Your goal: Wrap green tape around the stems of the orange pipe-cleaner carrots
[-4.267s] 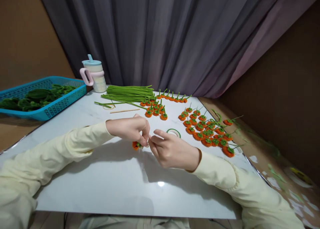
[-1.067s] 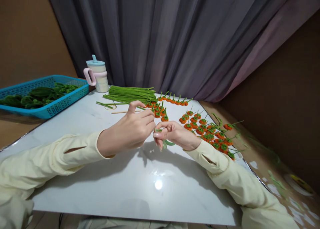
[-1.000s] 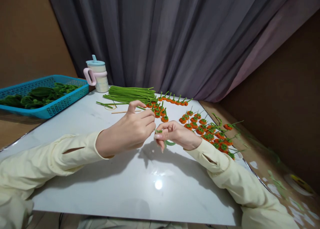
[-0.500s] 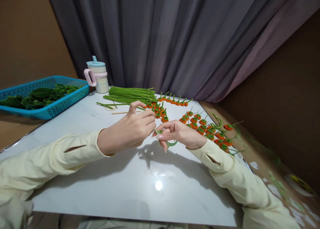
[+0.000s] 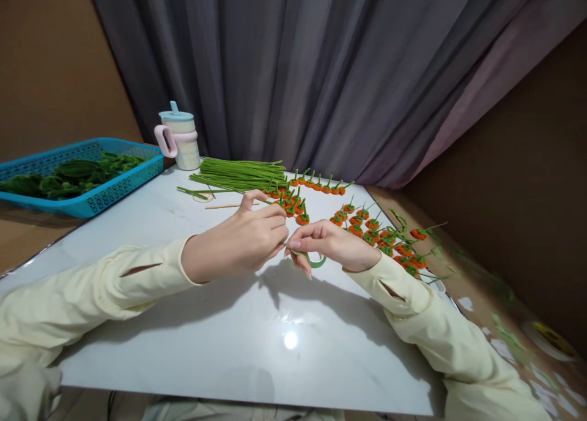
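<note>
Above the middle of the white table, my left hand (image 5: 250,237) and my right hand (image 5: 334,245) meet fingertip to fingertip. My right thumb and fingers are closed on a narrow roll of green tape (image 5: 317,262), which hangs beneath the palm. A thin pale-green strip shows between the two sets of fingertips. My left fingers are pinched together at its end, the index finger raised; whatever else they hold is hidden. Just beyond the hands stand small orange fuzzy fruits (image 5: 302,219) with green tops and stems. Behind my left hand lies a bundle of green fuzzy stems (image 5: 238,175).
More orange fruits with thin stems (image 5: 369,237) lie at the table's right side. A blue basket (image 5: 123,185) with green leafy pieces sits at far left, near a lidded cup (image 5: 186,142). A thin wooden stick (image 5: 223,206) lies by the stems. Paper scraps (image 5: 502,349) litter the lower right.
Both hands have shifted slightly to the right, and their fingertips are closer together. The strip between them looks narrower, and the tape roll has moved a little right.
</note>
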A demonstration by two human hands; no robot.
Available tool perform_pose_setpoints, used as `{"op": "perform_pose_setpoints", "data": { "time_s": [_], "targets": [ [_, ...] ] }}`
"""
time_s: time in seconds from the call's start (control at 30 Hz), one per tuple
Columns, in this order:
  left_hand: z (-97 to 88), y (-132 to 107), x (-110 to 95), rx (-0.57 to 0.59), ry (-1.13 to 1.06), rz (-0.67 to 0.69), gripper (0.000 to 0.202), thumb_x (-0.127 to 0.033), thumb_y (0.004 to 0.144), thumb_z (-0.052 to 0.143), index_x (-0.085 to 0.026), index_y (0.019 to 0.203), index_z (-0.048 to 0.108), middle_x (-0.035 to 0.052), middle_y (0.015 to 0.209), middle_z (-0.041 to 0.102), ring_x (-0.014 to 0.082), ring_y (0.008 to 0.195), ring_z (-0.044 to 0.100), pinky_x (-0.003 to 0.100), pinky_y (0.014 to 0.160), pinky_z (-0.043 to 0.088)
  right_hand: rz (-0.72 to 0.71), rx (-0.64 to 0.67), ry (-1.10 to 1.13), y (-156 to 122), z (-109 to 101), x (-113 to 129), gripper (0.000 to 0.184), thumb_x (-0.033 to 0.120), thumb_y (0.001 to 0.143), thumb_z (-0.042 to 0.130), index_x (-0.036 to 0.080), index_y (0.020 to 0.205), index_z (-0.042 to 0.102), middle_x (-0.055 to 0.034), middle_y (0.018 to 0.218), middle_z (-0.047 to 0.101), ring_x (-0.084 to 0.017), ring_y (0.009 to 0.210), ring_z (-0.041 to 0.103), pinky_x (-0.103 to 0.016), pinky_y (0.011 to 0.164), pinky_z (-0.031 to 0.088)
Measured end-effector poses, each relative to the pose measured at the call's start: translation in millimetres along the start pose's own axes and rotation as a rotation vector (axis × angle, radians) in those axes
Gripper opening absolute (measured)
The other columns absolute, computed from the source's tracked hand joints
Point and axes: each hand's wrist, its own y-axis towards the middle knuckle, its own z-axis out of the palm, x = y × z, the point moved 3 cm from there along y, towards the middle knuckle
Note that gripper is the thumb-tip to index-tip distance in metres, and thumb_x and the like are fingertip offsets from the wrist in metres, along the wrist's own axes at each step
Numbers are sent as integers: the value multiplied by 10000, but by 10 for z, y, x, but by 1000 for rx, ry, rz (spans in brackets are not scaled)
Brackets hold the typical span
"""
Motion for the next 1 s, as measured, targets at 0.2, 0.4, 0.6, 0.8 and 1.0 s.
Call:
{"op": "perform_pose_setpoints", "data": {
  "time_s": [0.2, 0.4, 0.6, 0.8, 1.0],
  "targets": [
    [5, 21, 95, 286, -412, -77, 150, -243, 852, 519, -200, 789, 648, -10, 738, 654, 187, 1007, 544, 340, 925, 250, 6, 22, -276, -41, 19, 47, 248, 333, 876, 499, 125, 828, 627, 12, 539, 609, -90, 546, 536, -226, 609, 410],
    [49, 64, 156, 401, -658, -49, 219, -222, 867, 481, -198, 809, 690, -8, 826, 693, 123, 759, 609, 204, 716, 390, -169, 47, -711, -58, 71, 153, 302, 350, 891, 467, 127, 827, 661, -19, 551, 645, -109, 574, 559, -242, 671, 425],
    [36, 53, 158, 301, -573, -65, 258, -211, 873, 442, -181, 744, 663, 4, 736, 680, 133, 740, 596, 284, 827, 347, -69, -46, -570, -36, 12, 110, 316, 379, 889, 458, 129, 891, 651, -12, 573, 636, -97, 542, 527, -225, 575, 398],
    [34, -10, 48, 138, -152, -49, 249, -53, 785, 388, -140, 662, 587, 43, 728, 648, 174, 859, 576, 479, 949, 168, 76, -102, -180, 20, -68, -35, 288, 396, 824, 568, 115, 805, 632, 2, 562, 619, -83, 538, 515, -221, 553, 359],
    [107, -14, 11, 50, 128, 24, 251, 29, 686, 386, -141, 626, 560, 45, 647, 645, 181, 852, 571, 485, 968, 170, 151, -101, 303, 98, -16, -175, 261, 343, 731, 686, 106, 639, 629, 7, 490, 582, -107, 622, 586, -235, 657, 411]
  ]
}}
